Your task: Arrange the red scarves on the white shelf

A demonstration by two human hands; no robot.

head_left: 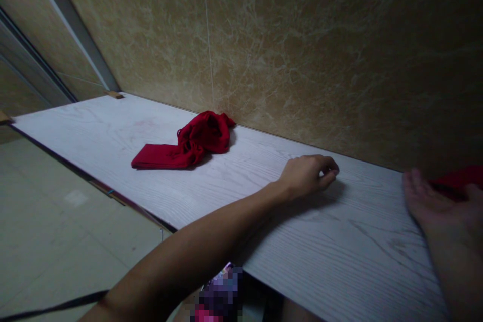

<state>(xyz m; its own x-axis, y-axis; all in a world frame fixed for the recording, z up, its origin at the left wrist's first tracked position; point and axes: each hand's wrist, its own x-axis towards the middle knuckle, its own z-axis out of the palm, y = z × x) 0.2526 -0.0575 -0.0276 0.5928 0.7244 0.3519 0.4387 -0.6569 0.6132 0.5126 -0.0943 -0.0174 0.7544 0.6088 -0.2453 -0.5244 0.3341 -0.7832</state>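
My left hand (308, 177) hovers just over the middle of the white wood-grain board (241, 186), casting a shadow on it. Its fingers are loosely curved, and a gap shows between them and the thumb, with nothing visible in it. At the right edge, my right hand (433, 204) is blurred and partly cut off, its fingers stretched out and its thumb apart. A red cloth (462, 180) lies right beside those fingers, mostly out of view; whether they touch is unclear. Further left, a red cloth piece (207, 133) rests on the board, bunched at the back, with a flat folded end (162, 156) and cords in between.
A marbled tile wall (302, 50) runs along the board's back edge. Small wooden pieces (114, 94) sit at the board's far left end. Tiled floor (56, 211) shows below the front edge. A dark strap (56, 308) crosses the bottom left.
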